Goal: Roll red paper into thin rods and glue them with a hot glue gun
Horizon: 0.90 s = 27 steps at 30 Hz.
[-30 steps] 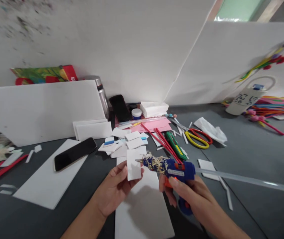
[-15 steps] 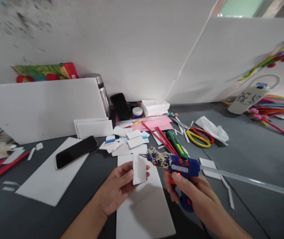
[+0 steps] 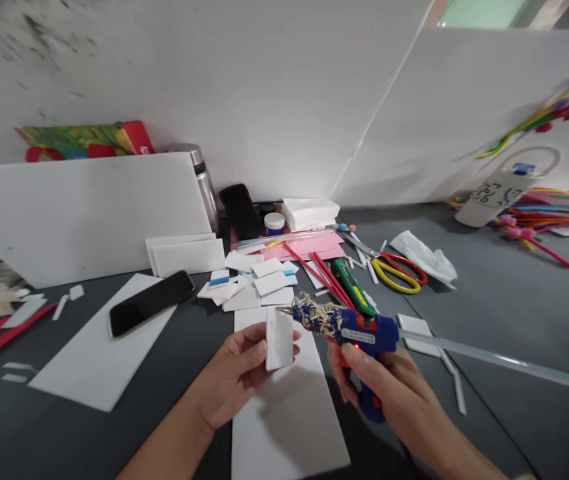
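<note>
Between the thumb and fingers of my left hand (image 3: 239, 373) a small white foam board piece (image 3: 279, 343) is held upright. My right hand (image 3: 384, 383) is wrapped round the handle of a blue hot glue gun (image 3: 349, 327), fingers at its orange trigger. Dried glue strings cling to the gun's front, and a red light glows on its side. The nozzle is at the top edge of the held piece; I cannot tell whether it touches. A long clear glue stick (image 3: 494, 363) sticks out of the gun's back. Below lies a white board sheet (image 3: 284, 433).
Cut white pieces (image 3: 259, 283) are heaped ahead. Close by lie a green cutter (image 3: 352, 287), scissors (image 3: 399, 273) and red pipe cleaners (image 3: 322, 277). A phone (image 3: 152, 303) rests on another white sheet (image 3: 84, 353) at left. A white bottle (image 3: 497, 190) leans at the right.
The glue gun's nozzle has shifted very slightly left along the top edge of the white piece. Both hands keep their grip, and the view has tilted a little.
</note>
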Each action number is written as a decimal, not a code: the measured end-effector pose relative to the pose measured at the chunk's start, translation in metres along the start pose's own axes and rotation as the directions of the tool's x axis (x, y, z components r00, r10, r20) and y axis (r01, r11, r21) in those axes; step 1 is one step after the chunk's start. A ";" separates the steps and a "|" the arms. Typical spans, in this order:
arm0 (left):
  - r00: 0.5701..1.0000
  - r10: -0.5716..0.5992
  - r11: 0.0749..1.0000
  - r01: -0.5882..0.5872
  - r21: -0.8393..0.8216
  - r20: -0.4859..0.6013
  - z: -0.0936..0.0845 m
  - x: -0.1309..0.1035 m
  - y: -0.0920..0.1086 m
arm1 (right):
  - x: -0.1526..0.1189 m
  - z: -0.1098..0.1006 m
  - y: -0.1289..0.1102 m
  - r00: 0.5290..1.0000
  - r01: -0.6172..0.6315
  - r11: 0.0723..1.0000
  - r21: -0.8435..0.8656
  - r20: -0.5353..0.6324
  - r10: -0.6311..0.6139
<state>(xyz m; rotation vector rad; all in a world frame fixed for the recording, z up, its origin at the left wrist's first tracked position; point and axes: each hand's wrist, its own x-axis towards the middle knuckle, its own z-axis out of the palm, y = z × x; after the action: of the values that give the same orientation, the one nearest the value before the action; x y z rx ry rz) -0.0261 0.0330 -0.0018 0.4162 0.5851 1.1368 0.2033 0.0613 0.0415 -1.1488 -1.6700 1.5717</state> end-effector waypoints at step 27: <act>0.995 0.098 0.993 -0.098 -0.064 0.003 -0.007 0.002 0.000 | -0.004 0.000 -0.014 0.996 -0.023 0.983 -0.180 0.085 0.039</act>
<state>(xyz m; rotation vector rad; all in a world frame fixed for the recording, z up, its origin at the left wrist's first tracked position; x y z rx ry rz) -0.0301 0.0355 -0.0077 0.3966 0.5262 1.2444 0.2021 0.0582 0.0554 -1.2148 -1.8922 1.5363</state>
